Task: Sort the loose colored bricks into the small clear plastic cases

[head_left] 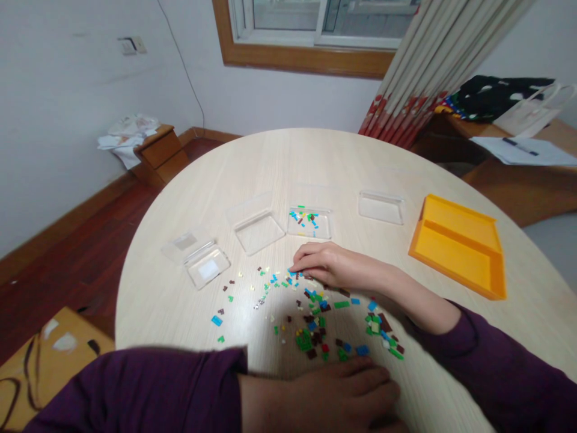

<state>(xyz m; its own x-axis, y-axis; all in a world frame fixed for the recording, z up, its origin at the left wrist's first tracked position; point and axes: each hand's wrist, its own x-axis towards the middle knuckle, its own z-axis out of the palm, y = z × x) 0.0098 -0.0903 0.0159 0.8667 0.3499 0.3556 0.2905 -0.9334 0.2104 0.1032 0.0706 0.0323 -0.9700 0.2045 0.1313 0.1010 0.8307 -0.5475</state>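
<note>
"Fingers (311, 248) of the right hand (336, 264) first: how do they stand on your feed?"

"I have them bent and drawn narrow, tips down at a small blue brick (291, 270) on the far side of the scatter. From my end I cannot tell whether they pinch it or only touch it."

"And the left hand (347, 394)?"

"I see it back up, low on the worktop (279, 159), just beside the near edge of the scatter. Its fingers reach out to the right, loosely together. The palm is hidden from me, so I cannot tell whether it holds anything."

"Where are the loose bricks (304, 341)?"

"Spread over the worktop between and around the two hands, in green, blue, brown, yellow and a little red. The densest cluster lies just beyond the left hand."

"Any containers?"

"Beyond the right hand I have a clear box (330, 224) with a few more bricks (309, 217) in it. Two open clear boxes (259, 234) stand to its left, the outer one with a white label. Another clear box (381, 207) is to its right, and past that an orange tray (455, 249)."
</note>
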